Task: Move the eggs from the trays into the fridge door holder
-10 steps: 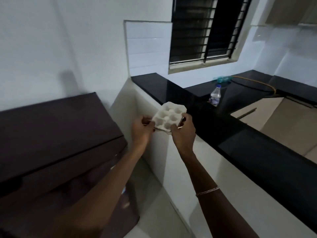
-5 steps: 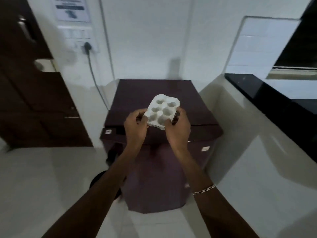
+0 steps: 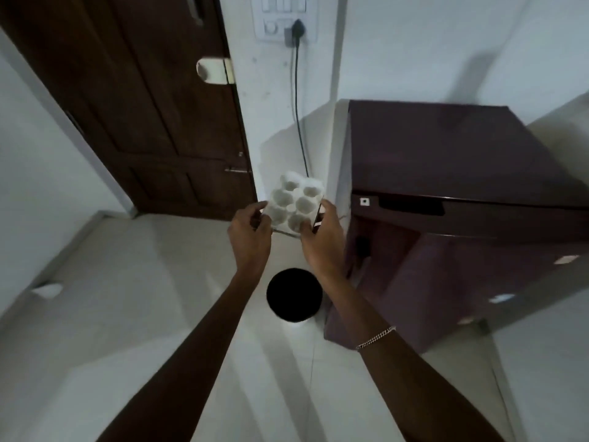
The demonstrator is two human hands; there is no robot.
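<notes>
A white egg tray (image 3: 294,204) with round hollows is held in the air between both hands; its hollows look empty, no eggs show. My left hand (image 3: 250,232) grips its left edge and my right hand (image 3: 322,239) grips its right edge. The dark maroon fridge (image 3: 452,199) stands to the right of the tray with its door shut. The door holder is hidden.
A round black bin (image 3: 294,294) stands on the pale floor just below my hands, beside the fridge. A brown wooden door (image 3: 134,100) is at the back left. A wall socket with a black cable (image 3: 298,100) sits behind the fridge.
The view has swung left from the black counter past the fridge top to the door and floor. Both hands kept hold of the tray, now over the bin.
</notes>
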